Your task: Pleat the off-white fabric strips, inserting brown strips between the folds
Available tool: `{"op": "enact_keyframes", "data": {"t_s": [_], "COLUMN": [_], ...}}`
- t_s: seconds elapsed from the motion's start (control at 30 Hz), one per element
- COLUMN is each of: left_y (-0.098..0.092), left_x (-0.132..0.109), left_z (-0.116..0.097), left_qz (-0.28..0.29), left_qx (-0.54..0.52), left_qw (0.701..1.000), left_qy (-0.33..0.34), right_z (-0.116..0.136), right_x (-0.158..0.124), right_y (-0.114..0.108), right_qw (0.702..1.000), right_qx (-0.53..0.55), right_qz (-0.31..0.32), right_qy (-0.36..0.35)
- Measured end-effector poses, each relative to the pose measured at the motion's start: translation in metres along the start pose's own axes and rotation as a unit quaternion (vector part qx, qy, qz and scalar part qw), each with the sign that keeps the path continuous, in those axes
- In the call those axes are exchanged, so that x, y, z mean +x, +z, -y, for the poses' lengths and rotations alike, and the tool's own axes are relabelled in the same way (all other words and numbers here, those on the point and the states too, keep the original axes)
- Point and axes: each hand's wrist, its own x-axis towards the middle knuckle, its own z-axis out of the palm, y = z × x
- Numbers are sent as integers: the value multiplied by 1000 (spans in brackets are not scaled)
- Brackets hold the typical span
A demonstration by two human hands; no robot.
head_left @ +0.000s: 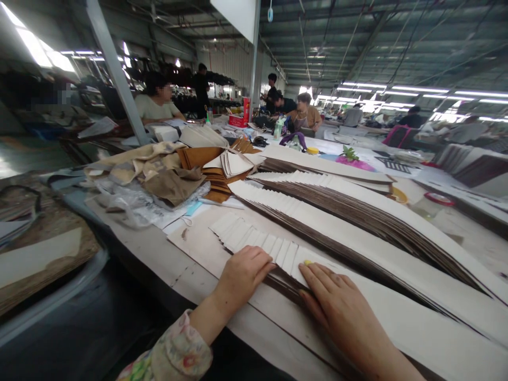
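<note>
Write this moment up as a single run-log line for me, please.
left hand: open, resting on fanned white strips | right hand: open, flat on same strips | behind: long fanned stacks | surface: table

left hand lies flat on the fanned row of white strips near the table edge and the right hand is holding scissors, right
Not quite. The head view shows the right hand holding nothing: it lies open and flat, its fingertips on the fanned row of white strips. The left hand does lie flat on that row, near the edge of the table.
</note>
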Motion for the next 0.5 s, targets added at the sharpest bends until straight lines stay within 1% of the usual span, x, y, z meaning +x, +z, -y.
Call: {"op": "enact_keyframes", "data": {"t_s": [0.13,0.27,0.5], "left_y": [-4,-8,-9], "left_x": [-3,-11,-12], "left_z": [9,21,22], "left_qz": [8,-10,1], "left_qx": [-45,-56,-58], "left_qw": [999,998,998], "left_qy": [-4,-28,-27], "right_z": [-5,-7,-1], "right_x": [-5,-9,-4], "right_y": [4,6,5], "right_qw": [999,998,997], "right_qx": [-15,-36,-41], "right_qz": [7,7,2], "right_qy": [-35,-57,-58]}}
